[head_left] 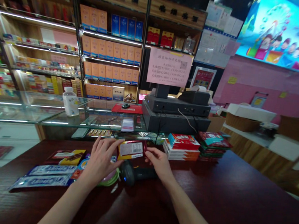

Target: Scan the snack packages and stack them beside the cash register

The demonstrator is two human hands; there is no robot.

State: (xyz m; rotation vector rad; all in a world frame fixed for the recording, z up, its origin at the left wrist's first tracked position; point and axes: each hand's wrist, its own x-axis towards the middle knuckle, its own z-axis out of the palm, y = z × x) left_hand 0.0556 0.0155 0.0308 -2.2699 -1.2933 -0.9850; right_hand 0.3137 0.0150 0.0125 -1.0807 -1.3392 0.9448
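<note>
A small red and yellow snack packet is held up between my hands, its barcode and label side towards me. My left hand grips its left end between thumb and fingers. The fingertips of my right hand pinch its red right end. Just below the packet lies a dark barcode scanner with a small blue light. Beside my left hand are two long blue and silver packets, a yellow and brown packet and other colourful packets partly hidden by that hand.
Stacks of red and white boxes and red-green packets stand at the counter's back right. Behind are a glass display case, a white bottle, a cash register with a pink notice, and shelves of boxes.
</note>
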